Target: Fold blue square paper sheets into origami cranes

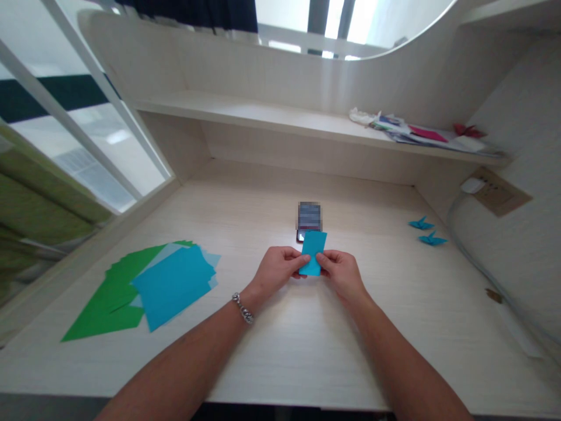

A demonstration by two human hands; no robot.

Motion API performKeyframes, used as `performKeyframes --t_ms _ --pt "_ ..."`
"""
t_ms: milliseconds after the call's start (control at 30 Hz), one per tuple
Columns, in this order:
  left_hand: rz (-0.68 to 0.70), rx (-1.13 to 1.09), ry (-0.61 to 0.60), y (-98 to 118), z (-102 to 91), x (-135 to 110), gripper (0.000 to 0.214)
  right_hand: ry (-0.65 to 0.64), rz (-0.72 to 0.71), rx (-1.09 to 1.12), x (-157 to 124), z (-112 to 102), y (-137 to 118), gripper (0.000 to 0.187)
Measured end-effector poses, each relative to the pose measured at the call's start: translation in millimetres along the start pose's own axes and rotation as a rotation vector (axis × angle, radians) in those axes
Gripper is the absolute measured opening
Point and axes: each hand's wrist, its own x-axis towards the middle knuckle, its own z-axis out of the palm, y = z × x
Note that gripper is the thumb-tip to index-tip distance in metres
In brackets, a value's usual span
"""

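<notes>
On the pale tabletop (280, 356), two hands fold a piece of blue paper (314, 248) at the middle.

The tabletop runs back to a long shelf (263, 114) that carries loose papers (412, 133) at its right end. A fanned pile of flat green sheets (100, 307) and blue sheets (175, 283) lies well to the left, unfolded. The left hand (276, 269) and the right hand (342, 275) meet just above the surface, each grip pinched on the lower edge of the blue paper, which stands up as a narrow rectangle in front of a phone (309, 217). Two small folded blue cranes (421, 224) sit far right. Judging by its plain shape, this piece is only a few folds in, with most creases left.
</notes>
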Motion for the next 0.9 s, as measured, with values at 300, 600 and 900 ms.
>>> performKeyframes --t_ms 300,600,900 --pt "0.018 0.007 0.081 5.5 2.4 -2.0 0.024 0.024 0.042 -0.146 0.3 1.6 5.6 0.034" --pt "-0.003 -0.028 0.069 2.5 2.7 -0.3 0.026 -0.009 0.025 -0.197 -0.8 0.0 3.9 0.036" --pt "-0.034 -0.044 0.074 6.3 3.5 -1.4 0.026 -0.028 0.013 -0.198 -1.7 -0.7 1.5 0.036"
